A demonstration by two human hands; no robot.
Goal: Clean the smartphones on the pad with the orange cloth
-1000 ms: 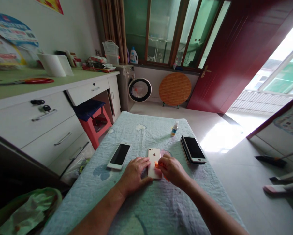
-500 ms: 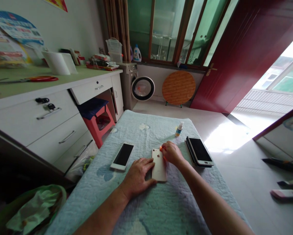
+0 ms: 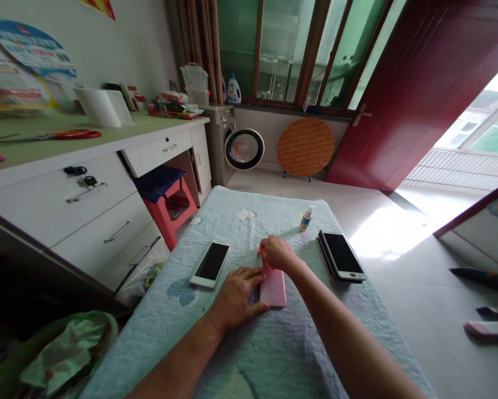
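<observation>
A pink-backed phone (image 3: 273, 289) lies face down on the light blue quilted cloth (image 3: 249, 343) covering the table. My left hand (image 3: 237, 296) rests on the phone's left edge, fingers curled against it. My right hand (image 3: 276, 254) is closed in a pinch on a small orange item at the phone's far end; what the item is cannot be made out. A white phone (image 3: 210, 264) lies screen up to the left. A stack of phones (image 3: 340, 255) lies to the right, and a small bottle (image 3: 306, 218) stands beyond it.
A white desk with drawers (image 3: 86, 194) runs along the left, with a red stool (image 3: 165, 197) under it. A green plastic bag (image 3: 53, 354) sits at the lower left. Behind the table are a washing machine (image 3: 236, 147), a round wooden board (image 3: 306, 148) and a red door (image 3: 415, 94).
My right hand has slid from the phone's right side up to its far left corner. The left hand stays on the phone's left edge. The view shifted slightly.
</observation>
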